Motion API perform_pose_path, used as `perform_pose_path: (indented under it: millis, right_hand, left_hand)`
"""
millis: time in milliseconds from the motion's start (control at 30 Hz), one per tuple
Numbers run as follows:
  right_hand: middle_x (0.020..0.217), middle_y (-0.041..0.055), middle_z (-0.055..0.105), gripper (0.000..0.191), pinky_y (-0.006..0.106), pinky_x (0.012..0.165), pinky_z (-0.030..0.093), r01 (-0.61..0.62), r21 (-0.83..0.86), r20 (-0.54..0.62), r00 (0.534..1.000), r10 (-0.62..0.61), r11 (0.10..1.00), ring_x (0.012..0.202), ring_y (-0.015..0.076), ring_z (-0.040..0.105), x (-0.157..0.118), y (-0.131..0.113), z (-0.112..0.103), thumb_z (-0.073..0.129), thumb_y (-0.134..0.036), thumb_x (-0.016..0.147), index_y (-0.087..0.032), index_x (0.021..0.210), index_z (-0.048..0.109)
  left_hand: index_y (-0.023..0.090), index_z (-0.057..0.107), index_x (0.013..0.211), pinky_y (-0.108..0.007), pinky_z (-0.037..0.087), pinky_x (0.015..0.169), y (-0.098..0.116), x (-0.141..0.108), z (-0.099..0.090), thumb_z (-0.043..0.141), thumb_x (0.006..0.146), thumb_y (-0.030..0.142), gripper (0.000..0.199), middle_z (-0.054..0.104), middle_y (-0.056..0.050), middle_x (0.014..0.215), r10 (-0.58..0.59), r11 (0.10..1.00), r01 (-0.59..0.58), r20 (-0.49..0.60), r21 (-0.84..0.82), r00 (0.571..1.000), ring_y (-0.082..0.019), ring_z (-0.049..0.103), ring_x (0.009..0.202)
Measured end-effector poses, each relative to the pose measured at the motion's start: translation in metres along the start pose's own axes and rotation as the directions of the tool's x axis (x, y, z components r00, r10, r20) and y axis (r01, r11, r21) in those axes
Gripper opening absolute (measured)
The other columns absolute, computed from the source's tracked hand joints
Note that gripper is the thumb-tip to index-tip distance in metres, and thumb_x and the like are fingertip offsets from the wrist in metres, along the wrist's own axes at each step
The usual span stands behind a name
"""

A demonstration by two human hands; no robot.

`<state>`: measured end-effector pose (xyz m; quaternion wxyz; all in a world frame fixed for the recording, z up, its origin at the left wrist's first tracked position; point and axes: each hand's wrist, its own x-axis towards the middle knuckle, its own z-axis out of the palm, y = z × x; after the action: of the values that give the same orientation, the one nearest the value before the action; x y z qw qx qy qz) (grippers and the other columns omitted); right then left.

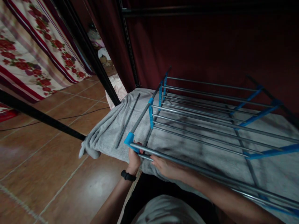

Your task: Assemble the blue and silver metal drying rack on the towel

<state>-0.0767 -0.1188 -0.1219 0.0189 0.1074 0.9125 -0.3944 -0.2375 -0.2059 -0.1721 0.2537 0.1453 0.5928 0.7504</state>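
Note:
A rack of grey metal tubes with blue plastic joints [151, 115] lies on a grey blanket [105, 137]. My left hand [134, 158], with a black band on the wrist, is closed around the blue corner joint [130, 138] at the rack's near left corner. Close to its right, my right hand [163, 165] pinches a short lower tube [146, 157] just below the long front tube [187, 161]. The lower tube's left end meets the corner joint near my left fingers. Part of my left fingers is hidden behind the joint and tube.
A loose grey tube [128, 121] lies on the blanket left of the rack. Black metal frame posts [88, 53] stand at the left, with a dark red curtain [210, 46] behind. A thin cable [74, 117] crosses the tiled floor [58, 168]. A flowered curtain [35, 49] hangs upper left.

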Motion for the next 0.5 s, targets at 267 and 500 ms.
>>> perform_pose_path:
  millis: [267,500]
  right_hand:
    - [0.104,0.0052,0.073,0.029,0.031,0.087,0.056,-0.029,-0.048,-0.071,0.997,0.026,0.998,0.095,0.0201,0.071,-0.003,0.009,0.014,0.048,-0.030,0.100,-0.024,0.122,0.065]
    - [0.108,0.0077,0.074,0.031,0.034,0.091,0.056,0.035,-0.002,-0.081,0.996,-0.035,0.999,0.099,0.0224,0.070,-0.004,0.019,0.018,0.045,-0.032,0.101,-0.022,0.121,0.067]
  left_hand:
    - [0.021,0.044,0.050,-0.028,0.035,0.050,-0.001,-0.001,0.000,0.047,0.092,0.061,0.058,0.041,0.000,0.047,-0.020,0.998,0.023,0.051,-0.063,0.999,-0.013,0.039,0.047]
    - [0.022,0.042,0.048,-0.029,0.034,0.050,0.003,-0.002,0.002,0.042,0.091,0.070,0.065,0.038,0.001,0.046,-0.046,0.996,0.052,0.078,-0.073,0.996,-0.013,0.036,0.046]
